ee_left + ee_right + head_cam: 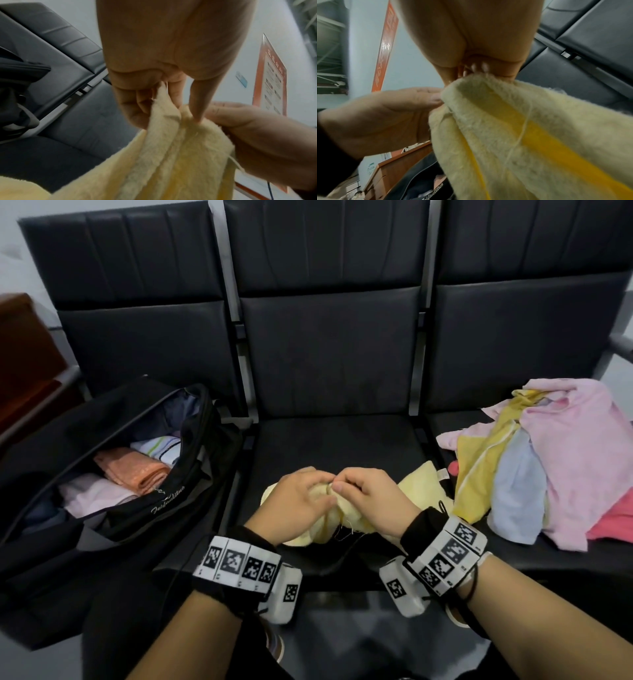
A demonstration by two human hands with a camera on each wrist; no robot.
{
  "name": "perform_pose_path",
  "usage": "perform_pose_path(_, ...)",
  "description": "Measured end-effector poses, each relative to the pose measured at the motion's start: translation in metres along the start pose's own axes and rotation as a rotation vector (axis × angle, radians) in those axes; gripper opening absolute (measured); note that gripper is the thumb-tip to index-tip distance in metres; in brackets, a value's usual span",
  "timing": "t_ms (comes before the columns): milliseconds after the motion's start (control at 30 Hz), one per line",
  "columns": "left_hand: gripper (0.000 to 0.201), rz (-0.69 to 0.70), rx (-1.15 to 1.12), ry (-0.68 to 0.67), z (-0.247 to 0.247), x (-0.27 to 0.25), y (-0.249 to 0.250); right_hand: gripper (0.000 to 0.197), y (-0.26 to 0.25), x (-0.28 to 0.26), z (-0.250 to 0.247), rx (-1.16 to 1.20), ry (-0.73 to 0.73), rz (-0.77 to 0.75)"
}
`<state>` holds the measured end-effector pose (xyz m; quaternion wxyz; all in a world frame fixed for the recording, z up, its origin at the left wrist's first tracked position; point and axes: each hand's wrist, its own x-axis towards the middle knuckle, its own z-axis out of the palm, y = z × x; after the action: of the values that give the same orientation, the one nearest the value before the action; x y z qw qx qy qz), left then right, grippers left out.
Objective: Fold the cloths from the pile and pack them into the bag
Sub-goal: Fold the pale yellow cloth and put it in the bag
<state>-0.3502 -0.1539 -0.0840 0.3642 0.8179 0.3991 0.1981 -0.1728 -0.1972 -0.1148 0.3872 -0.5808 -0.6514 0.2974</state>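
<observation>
Both our hands meet over the middle seat (329, 440): our left hand (294, 501) and right hand (370, 501) pinch the pale yellow cloth (421, 484) with curled fingers, between the open bag (113, 470) and the pile (555, 460).

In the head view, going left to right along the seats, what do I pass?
Open black bag with folded cloths inside → left hand → right hand, both gripping the pale yellow cloth → pile of unfolded cloths.
</observation>
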Motion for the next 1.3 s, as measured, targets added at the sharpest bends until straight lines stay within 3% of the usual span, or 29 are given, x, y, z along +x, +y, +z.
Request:
perform_pose_path(167,0.006,-0.010,0.026,0.140,0.013,0.003,-0.002,0.008,0.008,-0.013,-0.006,0.054,0.017,-0.014)
perform_pose_path(333,0.010,-0.072,-0.123,0.459,0.002,0.004,-0.014,0.027,0.042,-0.032,-0.015,-0.155,-0.042,0.083)
perform_pose_path(467,0.017,-0.161,-0.195,0.707,-0.026,0.001,-0.037,0.028,0.060,-0.042,-0.036,-0.307,0.091,0.097)
perform_pose_path(567,0.015,-0.186,-0.200,0.854,-0.047,-0.001,-0.048,0.011,0.066,-0.042,-0.053,-0.316,0.180,0.126)
perform_pose_path(633,0.006,-0.191,-0.239,0.923,-0.059,0.000,-0.051,0.011,0.068,-0.041,-0.062,-0.289,0.213,0.145)
perform_pose_path(800,0.008,-0.189,-0.327,0.993,-0.073,0.010,-0.042,0.016,0.060,-0.035,-0.070,-0.217,0.223,0.142)
perform_pose_path(900,0.007,-0.155,-0.309,0.962,-0.065,0.014,-0.025,0.020,0.037,-0.033,-0.067,0.015,0.267,0.104)
perform_pose_path(967,0.008,-0.117,-0.284,0.884,-0.053,0.017,-0.012,0.027,0.013,-0.031,-0.062,0.171,0.222,0.029)
perform_pose_path(1033,0.011,-0.049,-0.255,0.759,-0.040,0.020,0.002,0.026,-0.009,-0.028,-0.056,0.327,0.138,-0.018)
perform_pose_path(1133,0.019,0.003,-0.180,0.459,-0.022,0.023,0.012,0.031,-0.029,-0.022,-0.049,0.553,-0.025,0.029)
perform_pose_path(1200,0.025,0.004,-0.105,0.289,-0.016,0.022,0.009,0.043,-0.032,-0.018,-0.043,0.552,-0.091,0.023)
perform_pose_path(1300,0.032,-0.015,-0.091,0.210,-0.012,0.017,0.001,0.041,-0.028,-0.018,-0.036,0.305,-0.075,0.004)
